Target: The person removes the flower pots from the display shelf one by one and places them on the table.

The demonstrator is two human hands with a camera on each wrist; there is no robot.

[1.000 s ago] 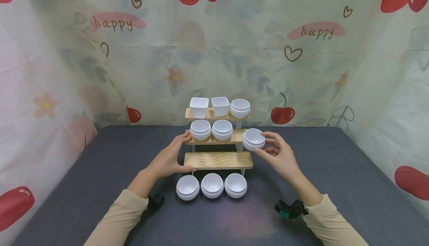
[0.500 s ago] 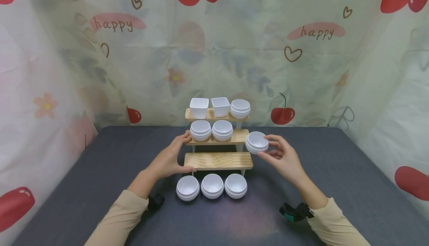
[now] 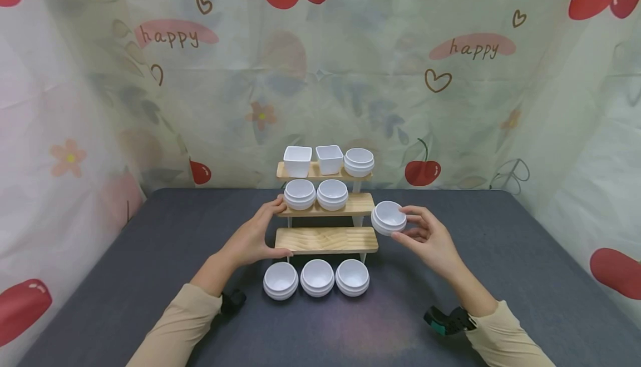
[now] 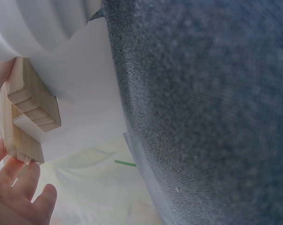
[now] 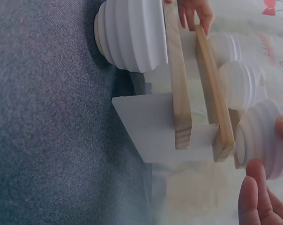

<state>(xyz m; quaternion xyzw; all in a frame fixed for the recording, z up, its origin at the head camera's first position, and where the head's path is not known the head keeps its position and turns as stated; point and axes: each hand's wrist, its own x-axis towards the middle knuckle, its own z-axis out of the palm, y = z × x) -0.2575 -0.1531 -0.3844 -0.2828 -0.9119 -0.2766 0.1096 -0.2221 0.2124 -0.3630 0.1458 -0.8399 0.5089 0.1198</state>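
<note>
Bowl [image 3: 388,217]: the right hand [image 3: 433,242] pinches it between thumb and fingers, above the desk [image 3: 380,322], just beside the middle tier [image 3: 360,204] at the stand's [image 3: 316,212] 3 o'clock. From 9 o'clock the left hand [image 3: 252,233] grips the stand, fingers at the middle tier, thumb at the bottom tier [image 3: 325,239]. The arranging looks about halfway: the middle tier bears two bowls [image 3: 300,196], the top tier [image 3: 314,170] two square cups [image 3: 297,160] at 11 and 12 o'clock and a round bowl [image 3: 358,162] at 1. The bottom tier is bare; three more bowls [image 3: 317,279] line the desk at 6 o'clock.
</note>
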